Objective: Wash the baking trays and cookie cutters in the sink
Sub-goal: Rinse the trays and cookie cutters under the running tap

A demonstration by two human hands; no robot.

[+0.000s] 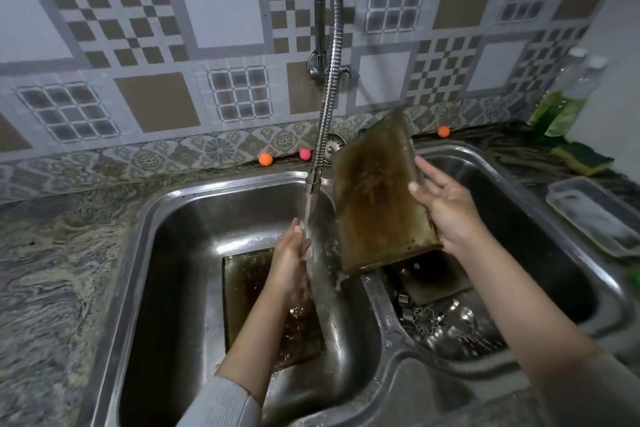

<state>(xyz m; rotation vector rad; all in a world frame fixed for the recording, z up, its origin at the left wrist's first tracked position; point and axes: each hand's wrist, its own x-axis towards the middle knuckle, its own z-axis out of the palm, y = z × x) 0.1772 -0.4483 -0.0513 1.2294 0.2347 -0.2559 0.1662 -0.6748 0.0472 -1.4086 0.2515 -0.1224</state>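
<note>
Water [313,236] is seen running from the flexible tap [329,87] into the left basin [166,253] of a double steel sink, and the left hand [291,253] is held in the stream with its fingers straight and together, nothing being gripped. A stained baking tray [372,198] is held tilted on edge over the divider between the basins by the right hand [446,208], whose grip is set on the tray's right rim with the thumb on the near face and the fingers spread beyond. A second baking tray [249,288] is seen lying flat on the floor of the left basin, partly under the left forearm. In the right basin [571,270] a dark third tray [436,284] and several metal cookie cutters [427,321] are lying together. On the table at the right, a sponge [585,156], two bottles of green liquid [564,104] and a clear plastic dish [595,215] are placed.
</note>
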